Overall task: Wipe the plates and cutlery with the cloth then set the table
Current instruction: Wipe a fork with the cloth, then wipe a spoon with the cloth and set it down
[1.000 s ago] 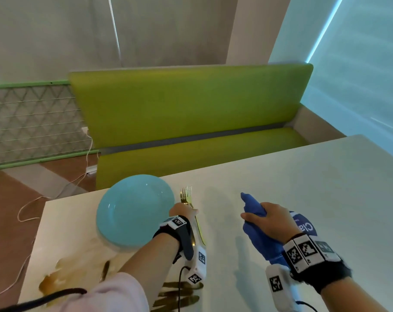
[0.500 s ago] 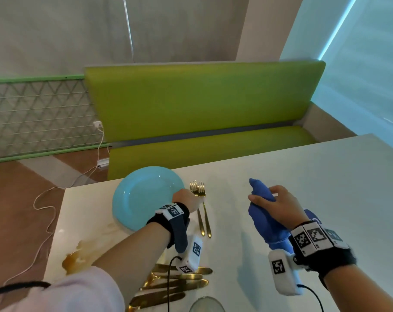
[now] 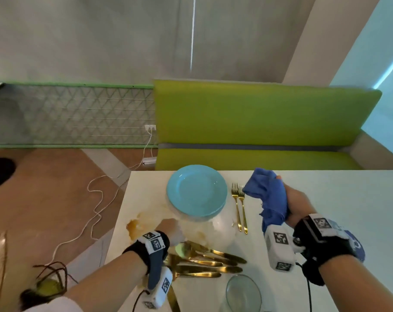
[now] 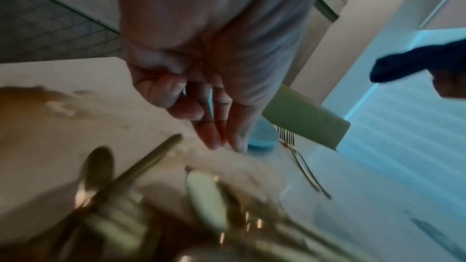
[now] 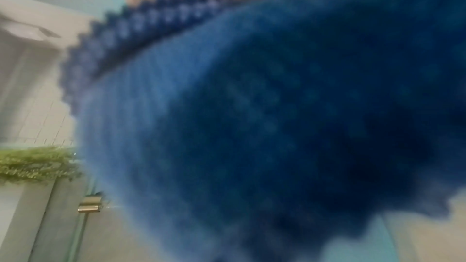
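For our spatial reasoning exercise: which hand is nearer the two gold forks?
Right. The right hand, gripping the blue cloth, is just beside the forks; the left hand is over by the cutlery pile.

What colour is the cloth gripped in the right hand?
Blue cloth; clearest in the head view.

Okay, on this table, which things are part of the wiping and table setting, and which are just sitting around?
Part of the job: blue cloth held in the right hand, blue plates, two gold forks, gold cutlery pile.

Just lying about: glass, brown spill, white cable, green bench.
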`<state>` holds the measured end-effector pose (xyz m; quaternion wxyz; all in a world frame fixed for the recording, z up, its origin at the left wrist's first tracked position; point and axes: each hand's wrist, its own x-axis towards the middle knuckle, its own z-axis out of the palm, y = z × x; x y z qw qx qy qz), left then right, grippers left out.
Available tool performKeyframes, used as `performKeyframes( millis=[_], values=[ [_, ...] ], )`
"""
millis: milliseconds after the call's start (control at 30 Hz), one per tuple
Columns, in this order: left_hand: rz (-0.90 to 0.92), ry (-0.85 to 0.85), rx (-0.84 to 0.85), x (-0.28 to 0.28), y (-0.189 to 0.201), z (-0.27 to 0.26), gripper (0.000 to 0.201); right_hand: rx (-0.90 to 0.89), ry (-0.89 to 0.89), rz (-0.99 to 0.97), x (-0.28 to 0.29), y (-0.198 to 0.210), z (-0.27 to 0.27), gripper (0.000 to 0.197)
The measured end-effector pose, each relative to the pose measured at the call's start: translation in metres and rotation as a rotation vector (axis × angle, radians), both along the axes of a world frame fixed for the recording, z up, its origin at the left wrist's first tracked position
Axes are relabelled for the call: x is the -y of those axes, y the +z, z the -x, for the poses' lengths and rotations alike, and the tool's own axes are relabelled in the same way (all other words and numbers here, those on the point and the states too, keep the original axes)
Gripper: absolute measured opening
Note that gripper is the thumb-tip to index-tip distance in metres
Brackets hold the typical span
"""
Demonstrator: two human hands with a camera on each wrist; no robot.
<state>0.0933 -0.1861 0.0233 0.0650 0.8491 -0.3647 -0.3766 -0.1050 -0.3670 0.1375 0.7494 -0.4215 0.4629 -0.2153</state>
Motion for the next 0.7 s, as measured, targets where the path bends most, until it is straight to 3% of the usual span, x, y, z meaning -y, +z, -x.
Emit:
performKeyframes(
  millis=[100, 200, 300, 533, 700],
  values=[
    [0.097, -0.033, 0.004, -0.016, -0.015, 0.026, 0.01, 0.16, 0.044, -0.087, -0.013, 0.001, -0.008, 0.024],
    [0.203, -0.074, 0.071, -0.014, -0.033, 0.05, 0.019, 0.268, 0.163, -0.082, -0.024, 0.001, -0.007, 0.044],
    [0.186, -0.206, 0.156, -0.006, -0.044, 0.063, 0.024, 0.19, 0.149, -0.077, -0.026, -0.002, 0.003, 0.023],
    [0.098, -0.317, 0.177, 0.012, -0.054, 0.06, 0.026, -0.012, -0.005, -0.1, -0.007, -0.019, 0.044, 0.038],
    [0.079, -0.292, 0.121, 0.018, -0.037, 0.053, 0.023, 0.006, -0.13, -0.121, 0.0, -0.029, 0.051, 0.032]
  ],
)
